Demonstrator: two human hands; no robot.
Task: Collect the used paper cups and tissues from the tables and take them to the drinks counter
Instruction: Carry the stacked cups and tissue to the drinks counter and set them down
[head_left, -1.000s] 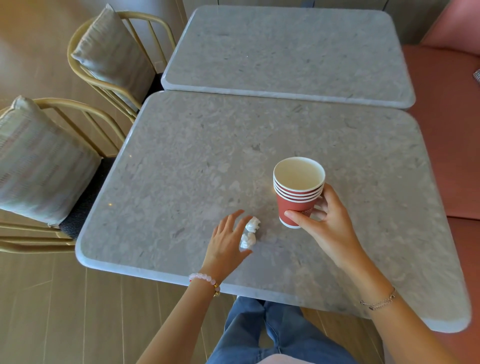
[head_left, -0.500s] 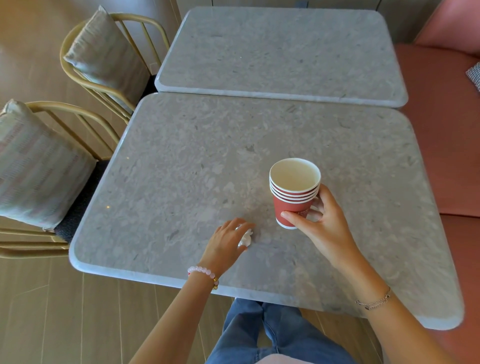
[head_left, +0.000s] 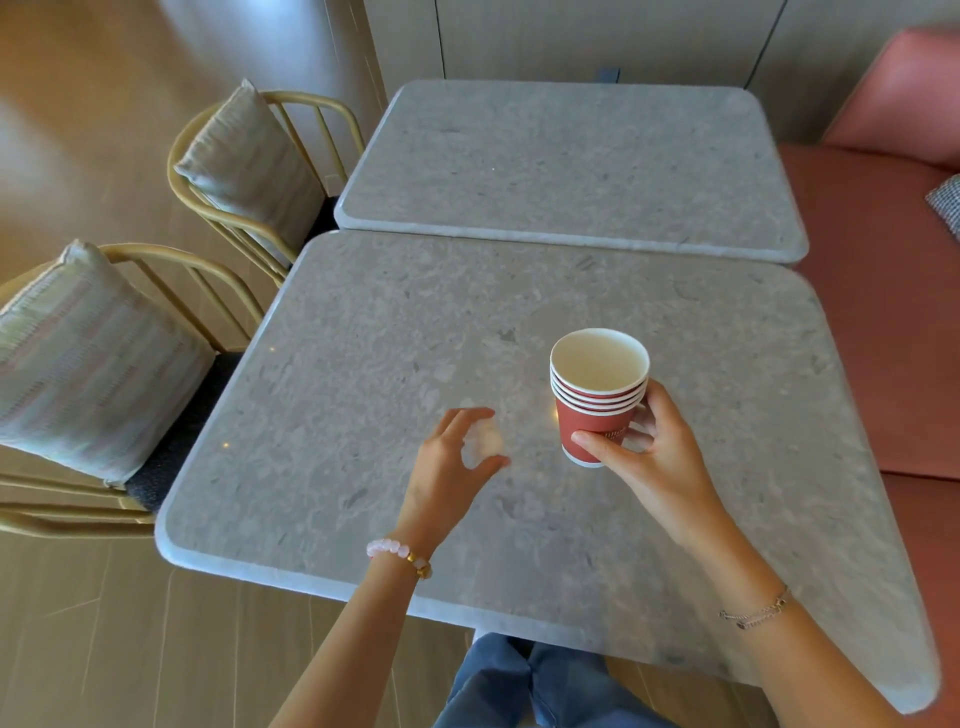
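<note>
The near bench (head_left: 363, 364) and the far bench (head_left: 571, 166) have grey speckled stone-look tops, smooth with a soft sheen, and the floor (head_left: 104, 623) is wood-look planking with a satin finish. The stack of cups (head_left: 582, 415) is matt red paper outside and pale cream inside, while the crumpled tissue (head_left: 485, 441) shows as soft white paper, blurred. The chair (head_left: 171, 255) has a brass-coloured metal tube frame, its cushion (head_left: 93, 364) is woven striped cloth, and the sofa (head_left: 883, 312) is matt pink-red fabric.
</note>
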